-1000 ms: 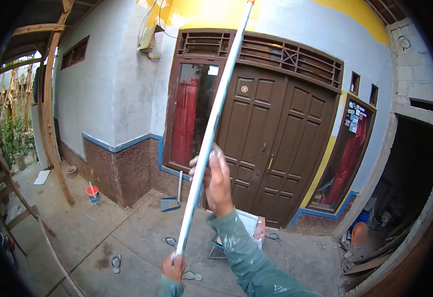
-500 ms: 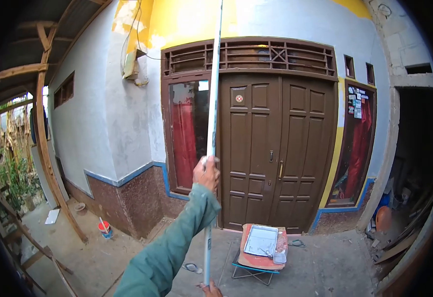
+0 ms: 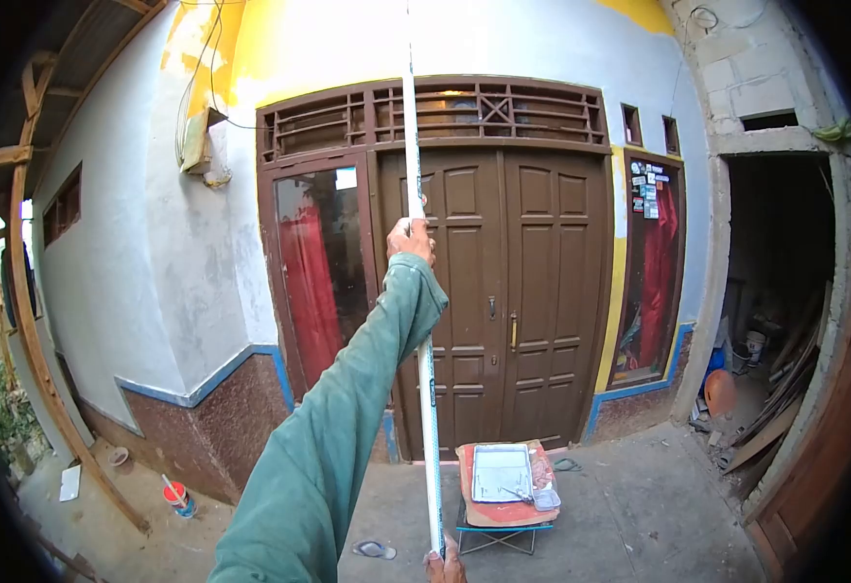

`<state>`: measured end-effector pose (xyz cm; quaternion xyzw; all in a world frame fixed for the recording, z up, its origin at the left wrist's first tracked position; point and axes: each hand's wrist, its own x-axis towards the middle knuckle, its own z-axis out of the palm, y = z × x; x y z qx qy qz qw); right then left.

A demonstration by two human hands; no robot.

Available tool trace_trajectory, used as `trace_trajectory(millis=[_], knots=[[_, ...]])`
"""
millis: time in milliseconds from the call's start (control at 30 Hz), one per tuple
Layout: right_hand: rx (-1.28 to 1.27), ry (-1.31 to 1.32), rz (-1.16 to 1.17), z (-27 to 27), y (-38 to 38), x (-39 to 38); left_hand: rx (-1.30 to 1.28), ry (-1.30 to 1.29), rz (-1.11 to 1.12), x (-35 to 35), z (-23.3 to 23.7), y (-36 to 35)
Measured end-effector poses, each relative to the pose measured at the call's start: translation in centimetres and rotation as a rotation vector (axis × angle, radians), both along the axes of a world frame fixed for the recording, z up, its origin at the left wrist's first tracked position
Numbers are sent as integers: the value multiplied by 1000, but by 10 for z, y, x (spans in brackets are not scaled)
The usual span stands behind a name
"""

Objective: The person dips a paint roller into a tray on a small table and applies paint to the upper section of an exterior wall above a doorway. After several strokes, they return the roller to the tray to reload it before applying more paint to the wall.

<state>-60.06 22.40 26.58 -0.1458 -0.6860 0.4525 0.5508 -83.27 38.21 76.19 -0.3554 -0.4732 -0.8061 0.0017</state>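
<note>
A long white pole with bluish markings runs nearly upright through the middle of the view, and its top end passes out of the frame. High on it, my left hand is closed around the shaft, the arm in a green sleeve stretched up from the lower left. At the bottom edge, my right hand grips the pole's lower part and is partly cut off. Behind the pole stands a brown panelled double door. White and yellow paint covers the wall above it.
A paint tray lies on a red-topped folding stool before the door. A red and blue bucket stands on the floor at left. One sandal lies near the stool. A wooden post rises at left, and boards lean at right.
My left hand has risen along with the pole, which now leans slightly differently. The view has shifted to the right. Both hands still grip the pole.
</note>
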Motion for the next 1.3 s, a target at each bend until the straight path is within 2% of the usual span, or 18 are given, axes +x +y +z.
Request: trace_trajectory(millis=[67, 167, 300, 367, 467, 533, 567, 633, 667, 700, 767, 800, 900, 1133, 1300], knots=[[-35, -237, 14, -9, -7, -8, -31, 6, -13, -8, 13, -6], [-57, -327, -23, 4, -20, -14, -4, 54, -86, -19, 21, -10], [-26, -268, -38, 40, -25, -29, 27, 120, -179, -21, 24, -27], [-14, -243, -32, 56, -28, -33, 23, 137, -193, -21, 14, -37], [1, -215, -21, 86, -24, -38, 3, 118, -398, -19, -22, -53], [-210, -415, 50, 110, -11, -39, -8, 89, -480, -9, -50, -62], [-204, -412, 49, 121, -8, -44, -4, 88, -509, -1, -61, -67], [150, -121, -45, 133, 0, -53, -10, 87, -566, 12, -76, -75], [135, -282, -213, 111, 12, -65, -8, 101, -539, 18, -79, -79], [138, -282, -214, 126, 6, -65, -5, 102, -539, 15, -81, -77], [8, -89, -77, 160, -4, -65, 42, 117, -483, 7, -82, -70], [97, -25, -110, 141, 10, -77, 35, 115, -471, 6, -79, -70], [166, -29, -123, 139, 16, -88, 27, 136, -466, -4, -77, -68], [115, -9, -99, 170, 1, -88, 7, 99, -391, -12, -72, -62], [180, -17, -158, 160, 15, -94, 12, 109, -407, -17, -70, -57]])
